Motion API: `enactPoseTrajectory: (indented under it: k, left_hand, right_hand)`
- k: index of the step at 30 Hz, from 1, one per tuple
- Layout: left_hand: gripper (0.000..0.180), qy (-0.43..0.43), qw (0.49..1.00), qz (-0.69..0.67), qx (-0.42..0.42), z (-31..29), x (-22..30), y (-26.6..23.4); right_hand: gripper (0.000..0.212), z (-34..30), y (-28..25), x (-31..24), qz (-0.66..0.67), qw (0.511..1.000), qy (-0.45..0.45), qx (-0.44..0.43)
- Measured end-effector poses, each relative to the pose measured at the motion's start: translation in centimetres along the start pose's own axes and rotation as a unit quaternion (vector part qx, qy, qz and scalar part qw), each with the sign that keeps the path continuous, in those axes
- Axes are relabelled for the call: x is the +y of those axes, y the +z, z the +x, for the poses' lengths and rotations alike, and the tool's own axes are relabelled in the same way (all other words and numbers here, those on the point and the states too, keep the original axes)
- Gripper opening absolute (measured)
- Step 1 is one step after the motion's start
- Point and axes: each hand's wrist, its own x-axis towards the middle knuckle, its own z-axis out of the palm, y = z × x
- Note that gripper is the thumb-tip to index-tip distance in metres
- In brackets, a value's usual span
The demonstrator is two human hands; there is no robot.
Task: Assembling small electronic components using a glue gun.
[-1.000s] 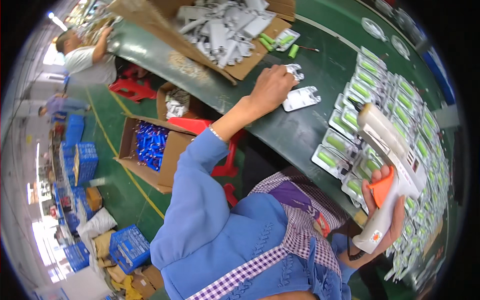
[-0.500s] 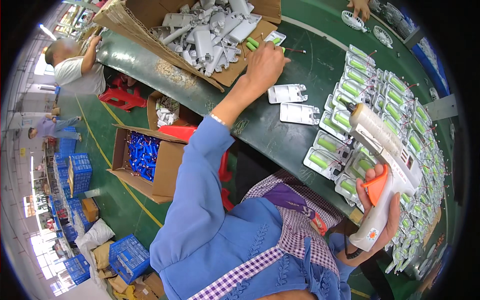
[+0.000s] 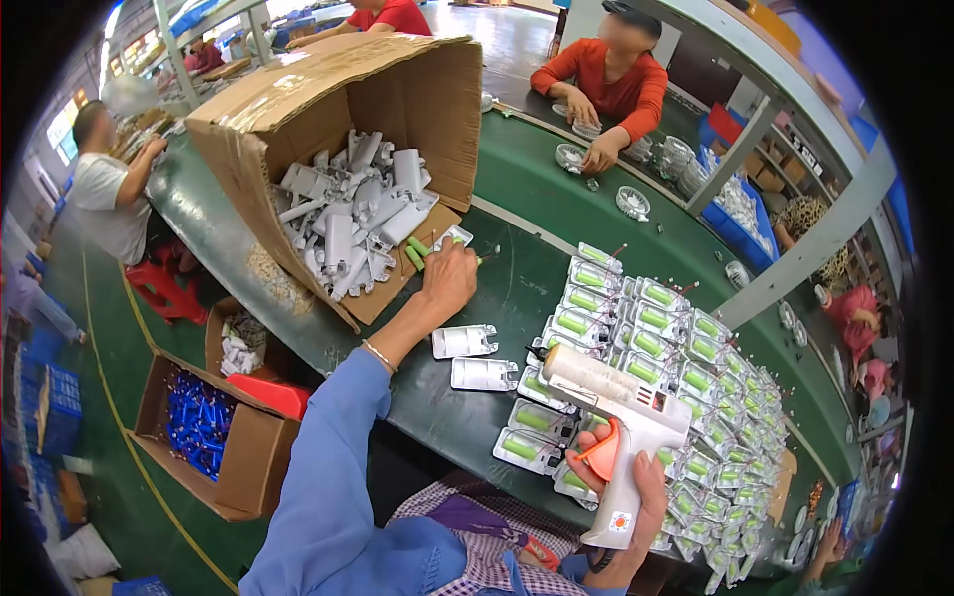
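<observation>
My right hand (image 3: 648, 497) is wrapped round the handle of a white glue gun (image 3: 656, 419), with fingers at its orange trigger (image 3: 600, 453). The gun's cream-coloured barrel and dark nozzle point left, over finished-looking rows of shells. My left hand (image 3: 449, 280) reaches to the mouth of the cardboard box, fingers bent down and mostly hidden beneath it. Green battery cells (image 3: 413, 256) lie right beside those fingers, and a small white shell (image 3: 454, 236) shows just beyond. Two open white plastic shells (image 3: 465, 342) lie on the bench between my hands.
A tilted cardboard box (image 3: 437, 109) holds many white plastic parts (image 3: 343, 223). White shells with green cells (image 3: 646, 345) cover the bench to the right. A box of blue wired cells (image 3: 199, 422) stands at lower left. Across the belt a co-worker (image 3: 611, 89) handles round clear parts.
The view has turned, bringing the far belt and co-worker into sight. My left hand stays at the green cells, and my right hand keeps the glue gun over the shells.
</observation>
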Motion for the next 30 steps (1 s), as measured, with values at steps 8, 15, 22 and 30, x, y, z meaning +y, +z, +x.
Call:
enactPoseTrajectory:
  k: [8,15,22,30]
  left_hand:
    - [0.016,-0.078,0.974,-0.199,0.071,-7.4,-0.2,-6.0]
    - [0.019,-0.146,0.963,-0.228,-0.005,-10.5,-2.1,-5.0]
    - [0.026,-0.182,0.942,-0.280,0.027,-11.2,-2.3,-4.7]
    - [0.026,-0.176,0.950,-0.257,0.018,-10.3,-2.7,-4.5]
  right_hand:
    - [0.047,2.1,1.4,0.6,-0.147,0.987,-0.060,-0.019]
    - [0.044,5.5,3.4,3.3,-0.274,0.961,-0.002,-0.037]
    - [0.039,6.9,4.2,5.6,-0.332,0.942,0.046,-0.030]
    - [0.036,8.6,4.6,6.6,-0.386,0.919,0.054,-0.051]
